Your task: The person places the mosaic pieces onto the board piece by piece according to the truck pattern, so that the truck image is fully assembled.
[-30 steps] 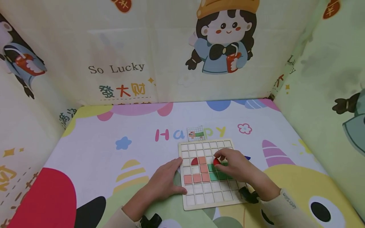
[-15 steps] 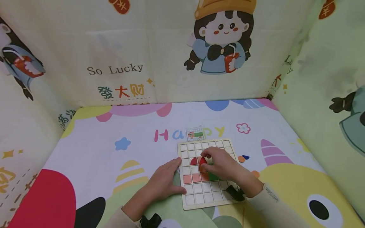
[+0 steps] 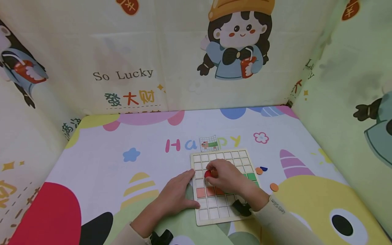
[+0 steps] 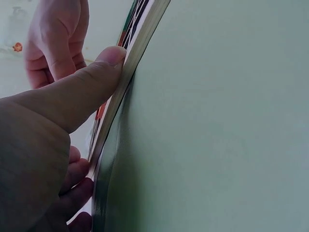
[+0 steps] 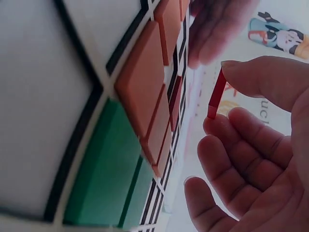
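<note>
My right hand [image 3: 228,177] pinches a flat red tile [image 5: 218,94] between thumb and forefinger, over the left part of a gridded wooden board [image 3: 213,213]. Another dark red tile [image 5: 176,104] sits in the grid close by. Salmon square tiles [image 3: 200,192] and green tiles [image 3: 251,176] fill several cells; my right hand hides some of them in the head view. My left hand [image 3: 175,192] lies along the board's left edge, its thumb [image 4: 112,55] touching the rim and its fingers extended.
A small printed picture card [image 3: 209,143] with a gridded design lies just beyond the board. To the right are an orange disc [image 3: 274,187], a second orange piece [image 3: 259,170] and a dark blue piece [image 3: 263,168]. Patterned cloth walls [image 3: 177,61] surround the table.
My right hand has moved left across the board with the red tile, from above the green tiles to near the red one. The orange pieces came into view. My left hand stays put.
</note>
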{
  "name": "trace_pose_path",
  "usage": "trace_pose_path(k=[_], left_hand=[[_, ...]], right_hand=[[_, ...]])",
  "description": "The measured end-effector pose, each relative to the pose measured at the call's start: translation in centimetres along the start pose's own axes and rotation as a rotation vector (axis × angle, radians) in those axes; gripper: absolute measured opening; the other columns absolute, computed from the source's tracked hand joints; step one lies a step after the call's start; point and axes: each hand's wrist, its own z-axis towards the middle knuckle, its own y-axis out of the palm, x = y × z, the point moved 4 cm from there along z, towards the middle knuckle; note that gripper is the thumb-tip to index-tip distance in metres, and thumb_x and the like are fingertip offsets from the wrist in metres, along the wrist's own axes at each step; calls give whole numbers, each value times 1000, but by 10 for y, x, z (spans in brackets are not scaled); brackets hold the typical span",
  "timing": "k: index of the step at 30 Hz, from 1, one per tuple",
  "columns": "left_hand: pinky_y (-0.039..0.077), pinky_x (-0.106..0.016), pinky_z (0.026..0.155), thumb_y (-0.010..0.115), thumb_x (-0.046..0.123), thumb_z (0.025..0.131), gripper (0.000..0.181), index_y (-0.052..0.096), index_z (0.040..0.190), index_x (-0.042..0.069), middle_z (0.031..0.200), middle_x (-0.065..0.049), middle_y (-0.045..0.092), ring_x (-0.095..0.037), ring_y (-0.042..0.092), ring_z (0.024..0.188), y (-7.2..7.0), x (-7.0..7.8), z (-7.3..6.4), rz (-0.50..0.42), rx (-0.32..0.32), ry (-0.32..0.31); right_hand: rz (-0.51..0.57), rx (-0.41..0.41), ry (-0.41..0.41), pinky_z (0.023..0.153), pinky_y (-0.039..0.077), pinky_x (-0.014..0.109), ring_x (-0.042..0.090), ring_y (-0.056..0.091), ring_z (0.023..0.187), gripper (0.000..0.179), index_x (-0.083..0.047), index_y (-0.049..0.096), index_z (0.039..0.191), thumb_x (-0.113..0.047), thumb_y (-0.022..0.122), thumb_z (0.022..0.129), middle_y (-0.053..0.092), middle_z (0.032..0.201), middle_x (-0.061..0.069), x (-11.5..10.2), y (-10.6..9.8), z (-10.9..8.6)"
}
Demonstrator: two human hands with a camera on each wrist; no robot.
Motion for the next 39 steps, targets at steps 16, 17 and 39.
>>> trace_pose_path(k=[16, 17, 39], left_hand=[[37, -51, 111, 86, 50, 74, 104, 37, 152, 1, 153, -12, 42, -30, 40, 139, 0, -2, -1, 2, 6, 13], [37, -51, 111, 86, 50, 74, 104, 37, 152, 1, 153, -12, 42, -30, 40, 139, 0, -2, -1, 0, 6, 12], [37, -50, 112, 86, 49, 74, 104, 37, 152, 2, 154, -12, 42, -31, 39, 140, -1, -2, 0, -10, 5, 9]], right_hand=[[-25, -57, 13, 81, 50, 38, 17, 52, 86, 25, -7, 66, 106, -21, 75, 88, 58, 91, -4, -9, 12, 7], [-24, -58, 13, 83, 50, 38, 17, 52, 87, 25, -7, 66, 106, -21, 75, 87, 58, 92, -4, -9, 12, 7], [-62, -108, -17, 92, 52, 41, 16, 58, 92, 17, -10, 70, 105, -17, 74, 90, 67, 97, -3, -11, 18, 8]])
